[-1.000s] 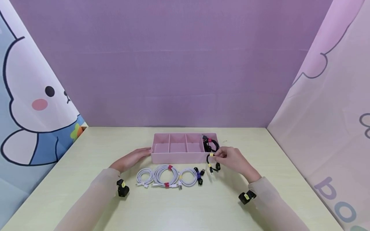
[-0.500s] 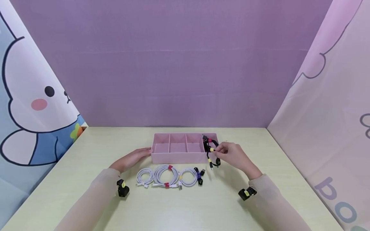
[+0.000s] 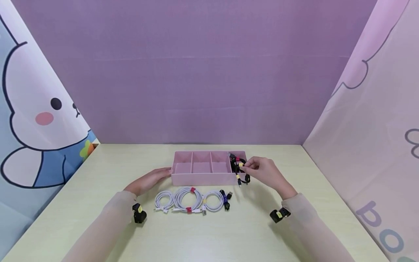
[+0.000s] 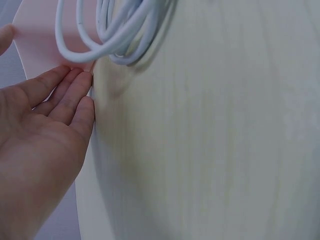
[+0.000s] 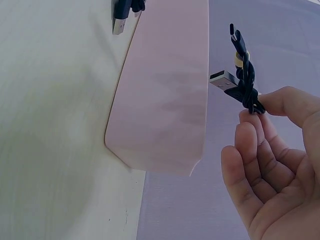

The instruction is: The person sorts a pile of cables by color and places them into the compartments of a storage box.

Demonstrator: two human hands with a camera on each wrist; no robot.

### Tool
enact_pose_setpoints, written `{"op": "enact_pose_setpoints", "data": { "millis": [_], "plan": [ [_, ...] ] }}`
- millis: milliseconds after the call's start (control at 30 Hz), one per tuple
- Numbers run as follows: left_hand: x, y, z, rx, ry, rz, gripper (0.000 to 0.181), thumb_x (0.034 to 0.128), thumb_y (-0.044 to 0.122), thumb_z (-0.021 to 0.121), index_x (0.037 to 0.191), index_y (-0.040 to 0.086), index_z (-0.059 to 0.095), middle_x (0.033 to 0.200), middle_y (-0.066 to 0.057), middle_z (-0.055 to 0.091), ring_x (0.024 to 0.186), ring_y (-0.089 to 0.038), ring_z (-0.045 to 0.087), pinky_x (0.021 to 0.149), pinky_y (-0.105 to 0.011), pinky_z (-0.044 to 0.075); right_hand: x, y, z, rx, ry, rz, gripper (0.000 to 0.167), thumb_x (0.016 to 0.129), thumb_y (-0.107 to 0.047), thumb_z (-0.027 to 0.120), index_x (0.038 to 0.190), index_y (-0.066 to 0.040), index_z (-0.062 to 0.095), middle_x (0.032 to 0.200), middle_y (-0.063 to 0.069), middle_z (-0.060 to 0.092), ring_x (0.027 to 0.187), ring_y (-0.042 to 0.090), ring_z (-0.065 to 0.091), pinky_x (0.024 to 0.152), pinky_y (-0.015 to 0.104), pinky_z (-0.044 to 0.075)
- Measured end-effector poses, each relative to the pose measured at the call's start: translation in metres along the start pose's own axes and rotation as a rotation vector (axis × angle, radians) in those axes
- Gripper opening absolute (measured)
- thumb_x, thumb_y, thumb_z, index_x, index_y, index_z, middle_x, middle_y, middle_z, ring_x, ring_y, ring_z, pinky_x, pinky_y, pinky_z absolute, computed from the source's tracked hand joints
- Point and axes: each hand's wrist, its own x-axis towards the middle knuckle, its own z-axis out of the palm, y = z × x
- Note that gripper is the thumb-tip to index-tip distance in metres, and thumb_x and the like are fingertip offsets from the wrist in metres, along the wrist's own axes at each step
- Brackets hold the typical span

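My right hand pinches a coiled black USB cable with yellow ties between thumb and fingertips. The cable hangs over the front right rim of a pink divided box. In the right wrist view its USB plug and a smaller plug point away from the hand. Another black cable with a red tie lies in the box's rightmost compartment, partly covered. My left hand rests its extended fingertips against the box's left end, as the left wrist view also shows.
In front of the box lie a small white coiled cable, a larger white cable with red ties, a white cable with a yellow tie and a black cable with a purple tie. A purple backdrop stands behind.
My right hand has lifted the yellow-tied black cable from in front of the box up to its right compartment's front rim. The left hand has stayed in place.
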Motion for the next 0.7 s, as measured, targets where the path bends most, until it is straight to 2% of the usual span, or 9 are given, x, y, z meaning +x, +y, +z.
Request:
{"op": "enact_pose_setpoints", "data": {
  "millis": [400, 700],
  "plan": [
    [0.000, 0.002, 0.000, -0.007, -0.003, -0.004, 0.067, 0.1050, 0.053, 0.039, 0.158, 0.012, 0.032, 0.164, -0.012, 0.025, 0.151, -0.038, 0.011, 0.117, -0.065, 0.006, 0.011, -0.001, -0.005, 0.038, 0.004, 0.010, 0.013, 0.093, -0.023, 0.072, 0.095, -0.009, 0.072, 0.081, -0.002, 0.069, 0.074, 0.017, 0.063, 0.068, 0.034, 0.053],
    [-0.001, 0.003, 0.001, 0.012, 0.007, -0.020, 0.069, 0.1037, 0.056, 0.040, 0.158, 0.014, 0.031, 0.164, -0.011, 0.024, 0.151, -0.038, 0.009, 0.116, -0.067, 0.004, 0.017, 0.000, -0.007, 0.006, 0.044, 0.009, 0.014, 0.093, -0.024, 0.072, 0.094, -0.010, 0.072, 0.081, -0.001, 0.069, 0.073, 0.017, 0.062, 0.065, 0.033, 0.052]
  ]
}}
